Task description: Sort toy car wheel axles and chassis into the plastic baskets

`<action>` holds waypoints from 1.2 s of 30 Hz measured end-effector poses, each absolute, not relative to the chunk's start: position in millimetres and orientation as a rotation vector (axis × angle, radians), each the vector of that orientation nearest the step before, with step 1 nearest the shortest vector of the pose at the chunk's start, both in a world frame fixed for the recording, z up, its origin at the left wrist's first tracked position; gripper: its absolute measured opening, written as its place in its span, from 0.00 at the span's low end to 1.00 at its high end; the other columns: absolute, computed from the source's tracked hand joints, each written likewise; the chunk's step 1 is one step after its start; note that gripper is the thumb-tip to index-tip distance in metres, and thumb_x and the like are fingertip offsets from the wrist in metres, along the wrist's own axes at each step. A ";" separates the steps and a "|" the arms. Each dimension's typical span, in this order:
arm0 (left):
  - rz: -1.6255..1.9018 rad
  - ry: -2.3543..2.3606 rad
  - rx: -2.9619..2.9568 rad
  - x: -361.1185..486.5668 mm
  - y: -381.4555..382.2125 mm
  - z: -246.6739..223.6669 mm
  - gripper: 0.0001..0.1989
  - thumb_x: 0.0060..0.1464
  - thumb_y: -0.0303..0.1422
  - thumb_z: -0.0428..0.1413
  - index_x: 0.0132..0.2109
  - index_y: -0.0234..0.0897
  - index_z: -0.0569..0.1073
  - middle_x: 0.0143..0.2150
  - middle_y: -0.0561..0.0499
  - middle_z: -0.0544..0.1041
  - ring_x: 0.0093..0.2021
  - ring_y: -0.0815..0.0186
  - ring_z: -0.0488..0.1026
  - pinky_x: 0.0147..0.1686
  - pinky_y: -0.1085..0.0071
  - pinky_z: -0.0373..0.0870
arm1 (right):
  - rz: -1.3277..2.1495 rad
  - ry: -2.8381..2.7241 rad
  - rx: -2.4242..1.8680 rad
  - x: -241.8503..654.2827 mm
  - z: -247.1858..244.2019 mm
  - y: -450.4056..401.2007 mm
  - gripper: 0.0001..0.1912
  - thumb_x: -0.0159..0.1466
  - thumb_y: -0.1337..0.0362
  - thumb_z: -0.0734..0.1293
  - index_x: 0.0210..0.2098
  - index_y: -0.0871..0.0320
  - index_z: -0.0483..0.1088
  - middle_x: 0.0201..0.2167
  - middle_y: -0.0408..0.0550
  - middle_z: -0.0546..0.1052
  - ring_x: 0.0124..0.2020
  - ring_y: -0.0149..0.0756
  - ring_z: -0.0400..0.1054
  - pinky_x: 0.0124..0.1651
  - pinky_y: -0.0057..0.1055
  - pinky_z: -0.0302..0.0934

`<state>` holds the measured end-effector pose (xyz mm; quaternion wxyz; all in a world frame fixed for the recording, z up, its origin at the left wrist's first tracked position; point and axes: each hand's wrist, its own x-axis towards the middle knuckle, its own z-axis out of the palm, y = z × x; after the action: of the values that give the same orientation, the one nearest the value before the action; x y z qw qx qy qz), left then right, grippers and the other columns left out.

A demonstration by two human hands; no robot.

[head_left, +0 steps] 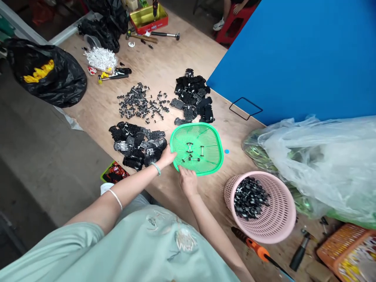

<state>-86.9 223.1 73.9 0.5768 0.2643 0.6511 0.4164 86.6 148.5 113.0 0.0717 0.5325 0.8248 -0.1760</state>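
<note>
A green plastic basket [219, 156] sits on the wooden table in front of me, with several small wheel axles [189, 148] on its bottom. My left hand [168, 156] is closed on the basket's left rim. My right hand [188, 181] grips the near rim, fingers curled over the edge. Left of the basket lies a pile of black toy-car chassis [138, 143], close by my left hand. Beyond it are loose wheel axles [141, 102] spread on the wood. A second heap of black chassis [192, 96] lies just behind the basket.
A pink basket [289, 211] with black wheels stands at right, near an orange-handled tool [257, 248] and a hammer [301, 250]. Clear plastic bags [323, 156] and a blue panel [293, 58] border the right. A black bag [67, 78] sits at left; another person's foot [219, 24] shows behind.
</note>
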 end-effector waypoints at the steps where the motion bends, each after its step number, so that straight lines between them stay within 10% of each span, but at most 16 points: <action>1: 0.971 1.525 0.616 -85.3 215.9 73.4 0.24 0.45 0.31 0.70 0.50 0.41 0.76 0.49 0.44 0.84 0.54 0.50 0.80 0.61 0.54 0.73 | -0.544 2.468 1.594 87.7 111.7 140.4 0.29 0.67 0.76 0.59 0.63 0.57 0.75 0.54 0.57 0.83 0.51 0.46 0.77 0.52 0.40 0.63; 8: 0.922 1.506 0.823 -92.0 181.5 78.4 0.29 0.51 0.37 0.69 0.59 0.35 0.75 0.61 0.33 0.78 0.58 0.48 0.78 0.61 0.52 0.74 | -0.476 2.327 1.807 107.2 103.1 132.7 0.28 0.67 0.75 0.59 0.62 0.55 0.75 0.52 0.59 0.83 0.49 0.50 0.77 0.52 0.44 0.63; 12: 0.935 1.486 1.101 -114.6 169.4 87.3 0.31 0.54 0.37 0.68 0.63 0.36 0.74 0.67 0.35 0.74 0.67 0.49 0.72 0.70 0.53 0.64 | -0.483 2.454 1.918 103.4 112.2 138.7 0.28 0.70 0.62 0.62 0.68 0.59 0.67 0.65 0.64 0.73 0.67 0.58 0.64 0.65 0.55 0.60; 21: 1.092 1.669 1.219 -195.8 226.9 83.6 0.19 0.62 0.36 0.61 0.58 0.39 0.77 0.65 0.38 0.75 0.70 0.53 0.68 0.74 0.56 0.58 | -1.294 2.656 1.826 -12.9 80.3 223.9 0.25 0.71 0.60 0.63 0.66 0.61 0.66 0.63 0.64 0.71 0.67 0.50 0.64 0.72 0.52 0.58; 28: 0.858 2.086 1.107 -328.5 349.2 50.1 0.43 0.50 0.37 0.73 0.69 0.31 0.66 0.76 0.31 0.59 0.78 0.45 0.53 0.77 0.54 0.47 | -1.104 2.332 1.955 -114.1 62.2 369.3 0.52 0.58 0.64 0.76 0.76 0.57 0.51 0.76 0.64 0.53 0.74 0.56 0.54 0.74 0.51 0.55; 36: 0.603 1.948 1.094 -437.2 442.7 6.4 0.72 0.20 0.36 0.83 0.73 0.27 0.60 0.81 0.30 0.41 0.79 0.33 0.34 0.75 0.36 0.33 | -0.857 2.163 1.850 -205.8 13.2 441.5 0.74 0.48 0.57 0.85 0.80 0.47 0.38 0.81 0.59 0.30 0.79 0.74 0.31 0.70 0.73 0.52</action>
<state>-437.2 442.7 6.4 0.4022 0.4330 0.7706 0.2385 -205.8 441.5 13.2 0.0844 0.6200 0.7252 -0.2874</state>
